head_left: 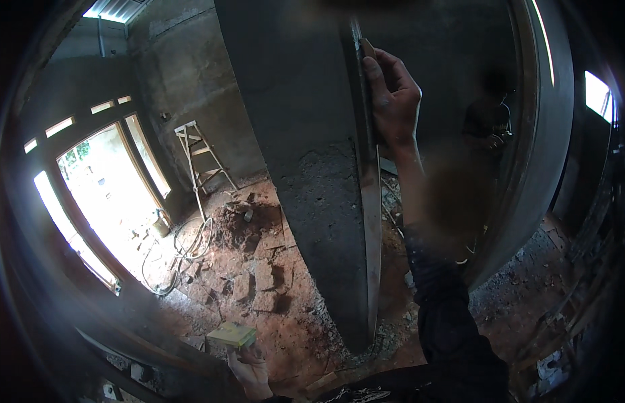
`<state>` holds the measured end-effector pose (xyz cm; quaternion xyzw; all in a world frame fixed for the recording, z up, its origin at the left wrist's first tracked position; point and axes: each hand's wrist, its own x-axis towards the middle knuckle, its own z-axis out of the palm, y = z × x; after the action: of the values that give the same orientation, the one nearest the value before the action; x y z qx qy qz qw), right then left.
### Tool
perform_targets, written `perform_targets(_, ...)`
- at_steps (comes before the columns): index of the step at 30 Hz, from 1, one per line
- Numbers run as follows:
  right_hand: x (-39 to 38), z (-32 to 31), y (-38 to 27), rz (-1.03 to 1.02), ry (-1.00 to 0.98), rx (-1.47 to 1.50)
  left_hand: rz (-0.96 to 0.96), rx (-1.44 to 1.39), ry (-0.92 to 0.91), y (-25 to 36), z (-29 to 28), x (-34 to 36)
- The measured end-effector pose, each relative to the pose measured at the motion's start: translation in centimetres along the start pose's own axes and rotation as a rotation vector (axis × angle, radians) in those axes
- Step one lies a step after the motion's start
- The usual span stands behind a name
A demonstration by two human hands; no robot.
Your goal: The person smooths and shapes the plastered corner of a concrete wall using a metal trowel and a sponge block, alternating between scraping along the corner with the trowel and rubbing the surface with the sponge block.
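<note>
The right arm reaches up and forward, its hand point(396, 101) clamped, thumb against fingers, on a thin brown chip point(368, 49) at the upper edge of a grey plastered pillar point(312, 195). The left hand point(250, 368), low and near the body, grips one yellow-green block point(233, 334) from beneath, its fingers partly hidden. One long straight batten point(371, 248) lines the pillar's edge. One wooden stepladder point(201, 153) stands by the far wall point(191, 80); one other person point(487, 124) is at right. Reddish rubble and broken bricks point(264, 275) cover the dirt floor point(299, 322).
</note>
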<state>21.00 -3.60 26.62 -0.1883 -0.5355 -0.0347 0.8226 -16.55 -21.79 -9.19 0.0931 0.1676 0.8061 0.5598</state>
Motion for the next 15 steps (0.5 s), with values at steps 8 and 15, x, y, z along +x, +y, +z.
perform_targets(8,-0.9,1.2,0.1,-0.059,0.016,-0.069,-0.007,-0.041,-0.038,-1.2,-0.2,1.7)
perform_targets(15,0.8,2.1,-0.8,-0.084,0.042,-0.048,-0.018,-0.001,0.062,-1.5,-2.5,3.1)
